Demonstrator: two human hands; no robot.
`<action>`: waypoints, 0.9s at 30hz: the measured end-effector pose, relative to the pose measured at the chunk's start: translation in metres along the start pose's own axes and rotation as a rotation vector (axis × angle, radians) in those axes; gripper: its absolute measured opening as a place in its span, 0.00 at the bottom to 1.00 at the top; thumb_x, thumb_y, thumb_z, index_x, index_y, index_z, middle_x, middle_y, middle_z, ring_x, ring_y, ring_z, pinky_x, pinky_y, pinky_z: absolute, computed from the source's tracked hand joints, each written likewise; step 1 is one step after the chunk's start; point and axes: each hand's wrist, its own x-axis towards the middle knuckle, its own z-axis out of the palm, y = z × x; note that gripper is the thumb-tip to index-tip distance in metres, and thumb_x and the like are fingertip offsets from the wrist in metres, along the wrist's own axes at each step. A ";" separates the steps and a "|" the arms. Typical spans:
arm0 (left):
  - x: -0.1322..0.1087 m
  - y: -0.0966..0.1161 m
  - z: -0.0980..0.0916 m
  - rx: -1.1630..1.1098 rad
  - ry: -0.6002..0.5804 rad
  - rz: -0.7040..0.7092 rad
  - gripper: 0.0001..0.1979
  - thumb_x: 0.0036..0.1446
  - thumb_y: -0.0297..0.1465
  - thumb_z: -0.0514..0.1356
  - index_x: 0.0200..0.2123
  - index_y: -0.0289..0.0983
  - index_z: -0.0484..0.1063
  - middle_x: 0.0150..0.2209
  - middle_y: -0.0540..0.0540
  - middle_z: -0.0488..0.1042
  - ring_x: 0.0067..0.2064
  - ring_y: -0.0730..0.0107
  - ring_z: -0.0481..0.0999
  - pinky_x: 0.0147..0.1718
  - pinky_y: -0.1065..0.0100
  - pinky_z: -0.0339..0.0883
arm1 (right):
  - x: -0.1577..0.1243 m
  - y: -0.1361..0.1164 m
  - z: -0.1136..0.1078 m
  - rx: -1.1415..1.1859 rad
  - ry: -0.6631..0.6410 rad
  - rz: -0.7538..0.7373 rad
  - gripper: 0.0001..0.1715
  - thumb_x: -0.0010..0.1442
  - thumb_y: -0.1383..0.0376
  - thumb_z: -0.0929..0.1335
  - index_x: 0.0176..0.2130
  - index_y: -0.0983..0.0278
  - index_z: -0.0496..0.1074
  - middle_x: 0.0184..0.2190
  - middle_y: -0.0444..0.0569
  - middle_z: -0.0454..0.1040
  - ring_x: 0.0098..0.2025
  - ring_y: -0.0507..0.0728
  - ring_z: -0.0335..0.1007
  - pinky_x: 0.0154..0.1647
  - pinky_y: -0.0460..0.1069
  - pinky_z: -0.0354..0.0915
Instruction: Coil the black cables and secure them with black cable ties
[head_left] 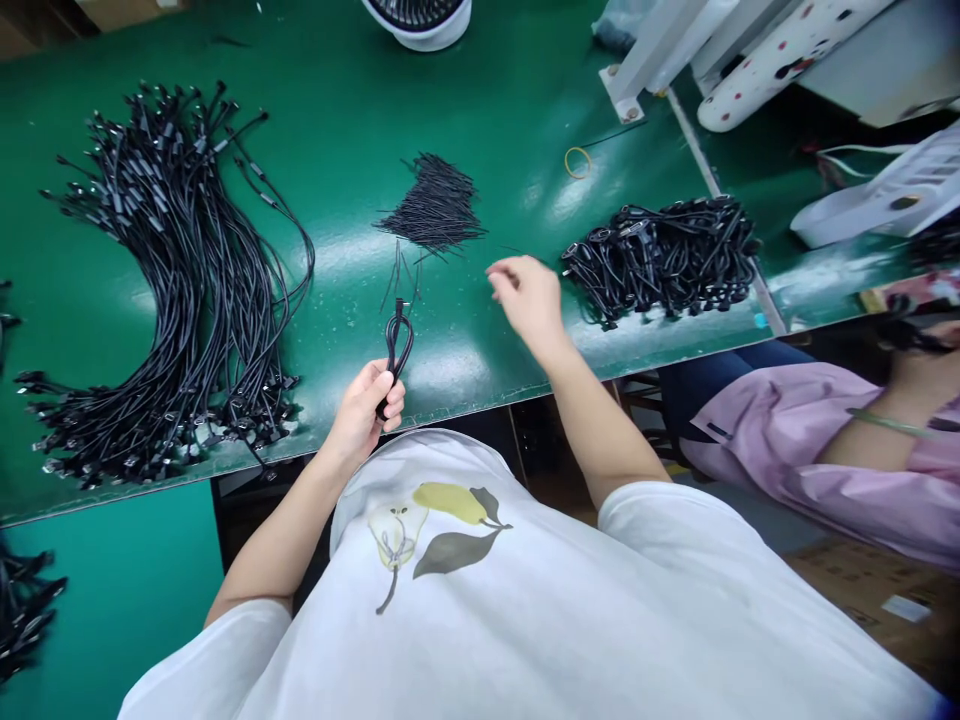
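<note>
A black cable folded into a small loop is gripped in my left hand, near the table's front edge. Its plug points up, away from me. My right hand is over the green table with its fingers curled together in a pinch; whatever may be in them is too small to make out. Beyond and between my hands lies a pile of short black wire ties, with several loose ones on its near side. To the right of my right hand is a heap of bundled black cables.
Long unbundled black cables cover the table's left part. A fan stands at the far edge. A yellow rubber band lies near a white metal bracket. At right, another person's pink sleeve shows.
</note>
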 end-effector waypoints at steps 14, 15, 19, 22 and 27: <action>0.015 -0.013 -0.020 0.385 0.150 0.239 0.24 0.55 0.40 0.65 0.53 0.37 0.73 0.17 0.57 0.58 0.18 0.79 0.55 0.15 0.76 0.51 | -0.073 -0.080 0.041 -0.122 -0.395 -0.868 0.16 0.67 0.68 0.57 0.38 0.64 0.73 0.38 0.55 0.75 0.41 0.58 0.68 0.41 0.54 0.62; 0.015 -0.012 -0.022 0.380 0.137 0.214 0.23 0.54 0.40 0.66 0.50 0.36 0.75 0.17 0.57 0.57 0.18 0.79 0.55 0.15 0.76 0.50 | -0.070 -0.081 0.039 -0.088 -0.428 -0.960 0.16 0.67 0.69 0.57 0.40 0.64 0.73 0.43 0.56 0.75 0.46 0.58 0.69 0.44 0.55 0.63; 0.010 -0.004 -0.029 0.309 0.024 0.060 0.21 0.48 0.42 0.69 0.39 0.33 0.75 0.19 0.56 0.58 0.19 0.80 0.57 0.14 0.78 0.48 | -0.062 -0.086 0.036 -0.106 -0.500 -1.181 0.16 0.67 0.70 0.57 0.39 0.64 0.72 0.45 0.55 0.74 0.50 0.59 0.68 0.48 0.57 0.65; 0.004 0.003 -0.033 0.220 -0.074 -0.036 0.21 0.47 0.41 0.70 0.41 0.34 0.74 0.23 0.56 0.58 0.20 0.83 0.57 0.13 0.80 0.46 | -0.060 -0.090 0.033 -0.301 -0.460 -1.326 0.17 0.68 0.71 0.56 0.37 0.66 0.71 0.39 0.55 0.74 0.43 0.57 0.68 0.46 0.55 0.66; -0.003 0.010 -0.038 0.141 -0.120 -0.131 0.22 0.46 0.38 0.71 0.41 0.34 0.72 0.26 0.56 0.58 0.20 0.85 0.57 0.13 0.81 0.41 | -0.063 -0.095 0.028 -0.462 -0.276 -1.456 0.15 0.68 0.72 0.57 0.38 0.69 0.71 0.39 0.55 0.73 0.41 0.56 0.67 0.45 0.52 0.64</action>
